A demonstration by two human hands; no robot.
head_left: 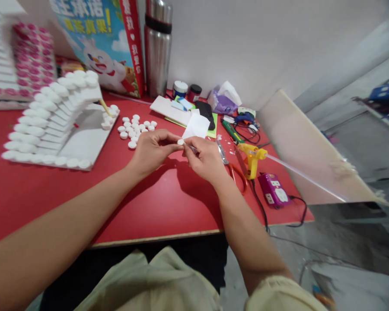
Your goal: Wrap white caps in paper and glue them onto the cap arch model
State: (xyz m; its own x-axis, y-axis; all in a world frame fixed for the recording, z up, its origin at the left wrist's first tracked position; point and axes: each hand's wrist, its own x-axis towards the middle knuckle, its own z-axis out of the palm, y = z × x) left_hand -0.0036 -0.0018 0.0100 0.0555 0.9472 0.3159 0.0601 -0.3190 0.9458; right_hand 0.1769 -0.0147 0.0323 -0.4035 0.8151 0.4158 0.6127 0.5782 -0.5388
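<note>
My left hand pinches a small white round piece between thumb and fingertips, above the red table. My right hand meets it from the other side, its fingers closed at the piece's edge. A thin greyish thing shows partly between the right fingers; its kind is hidden. Behind my left hand lies a loose heap of similar white round pieces. Farther left stands a white fan-shaped board model, its curved, stepped edge lined with white rounded pieces.
Right of my hands lie red-handled scissors, a yellow glue gun with a clear stick, and a purple power strip. Behind are white paper, a tissue pack, a steel flask and a printed box.
</note>
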